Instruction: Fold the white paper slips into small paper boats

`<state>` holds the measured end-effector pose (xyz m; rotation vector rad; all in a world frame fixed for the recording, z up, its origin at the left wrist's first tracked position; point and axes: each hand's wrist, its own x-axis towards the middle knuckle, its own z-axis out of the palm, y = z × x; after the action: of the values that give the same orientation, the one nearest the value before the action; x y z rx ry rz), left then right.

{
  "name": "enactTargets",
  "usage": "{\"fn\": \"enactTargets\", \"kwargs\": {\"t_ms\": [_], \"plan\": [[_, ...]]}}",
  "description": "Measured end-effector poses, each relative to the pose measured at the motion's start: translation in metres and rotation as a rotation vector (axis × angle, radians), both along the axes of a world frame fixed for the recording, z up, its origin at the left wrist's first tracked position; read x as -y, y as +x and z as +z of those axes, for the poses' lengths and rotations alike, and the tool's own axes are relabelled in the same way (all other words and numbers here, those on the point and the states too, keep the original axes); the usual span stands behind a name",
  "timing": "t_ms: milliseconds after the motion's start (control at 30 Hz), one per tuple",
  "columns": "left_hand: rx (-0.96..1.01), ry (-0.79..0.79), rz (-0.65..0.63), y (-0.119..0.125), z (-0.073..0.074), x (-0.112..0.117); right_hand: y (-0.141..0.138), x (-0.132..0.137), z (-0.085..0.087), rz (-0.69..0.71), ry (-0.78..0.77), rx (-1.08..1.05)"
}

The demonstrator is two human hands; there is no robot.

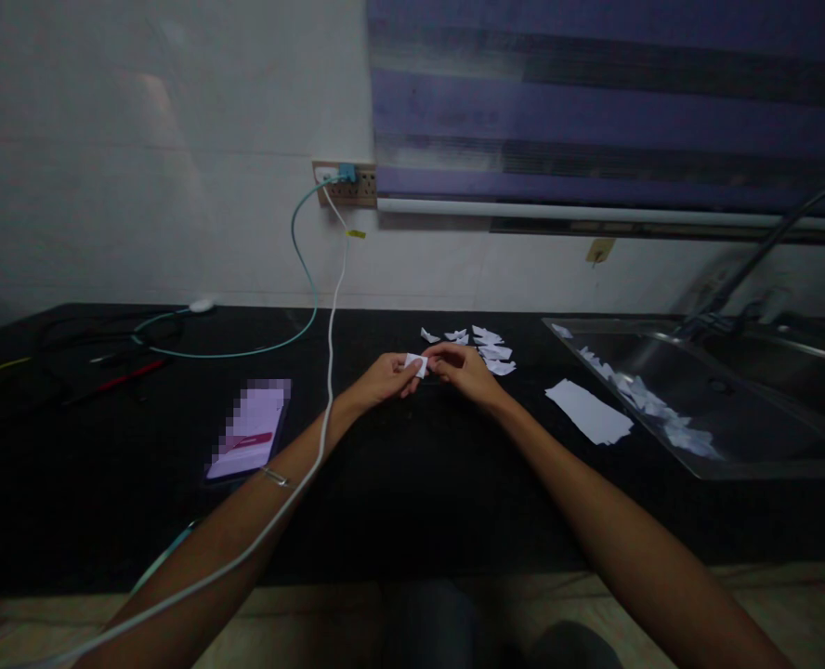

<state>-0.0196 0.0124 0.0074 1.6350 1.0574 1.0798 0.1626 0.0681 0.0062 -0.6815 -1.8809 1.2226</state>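
Over the black countertop (412, 502), a small folded piece of white paper (416, 364) is pinched between the thumb and fingers of my left hand (388, 376). My right hand (463, 368) is closed at the paper's right edge, its bent fingers meeting there; the fingertips are partly hidden. Just beyond my hands lie several folded paper boats (494, 353). A stack of white paper slips (589, 412) rests to the right of my right forearm.
More folded white papers (653, 404) line the near-left rim of the metal sink (705, 469). Left of my forearm lies a phone (249, 432). A white cable (330, 344) runs from the wall socket (349, 186) across my left arm. Dark cords (106, 344) lie at the far left.
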Motion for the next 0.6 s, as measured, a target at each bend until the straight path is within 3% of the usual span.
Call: {"fn": "enactTargets", "kwargs": {"t_ms": [100, 300, 433, 600], "plan": [[-0.012, 0.038, -0.036, 0.000, 0.002, 0.001, -0.002, 0.003, 0.000, -0.025, -0.116, -0.027], [-0.087, 0.024, -0.085, -0.005, -0.002, 0.001, -0.003, 0.005, 0.000, -0.023, -0.159, -0.097], [-0.076, 0.010, -0.010, -0.005, -0.007, -0.002, -0.004, 0.001, -0.002, -0.076, -0.154, -0.132], [0.064, 0.134, 0.100, -0.003, -0.013, -0.004, -0.007, -0.003, -0.004, -0.236, -0.194, -0.261]]}}
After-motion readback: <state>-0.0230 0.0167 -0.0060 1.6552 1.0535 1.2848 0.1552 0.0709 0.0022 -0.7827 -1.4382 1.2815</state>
